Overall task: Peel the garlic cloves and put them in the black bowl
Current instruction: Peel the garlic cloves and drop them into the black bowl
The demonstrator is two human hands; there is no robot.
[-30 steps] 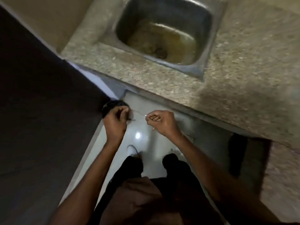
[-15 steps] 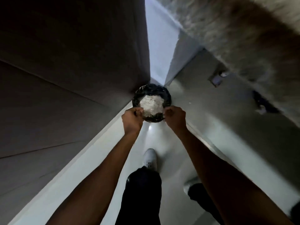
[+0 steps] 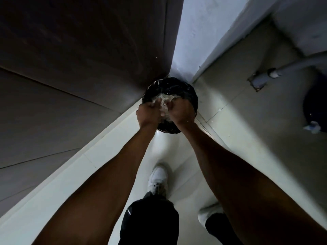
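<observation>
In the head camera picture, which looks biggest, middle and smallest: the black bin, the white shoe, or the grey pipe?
As they look here:
1. black bin
2. grey pipe, though part leaves the picture
3. white shoe
Pipe and shoe look close, so that order is unsure. The shoe is nearer the camera, so real sizes may differ.

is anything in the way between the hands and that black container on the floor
Nothing visible is. The left hand and right hand are directly over the black container in the corner, above the pale papery scraps inside it. Whether either hand holds anything cannot be told.
</observation>
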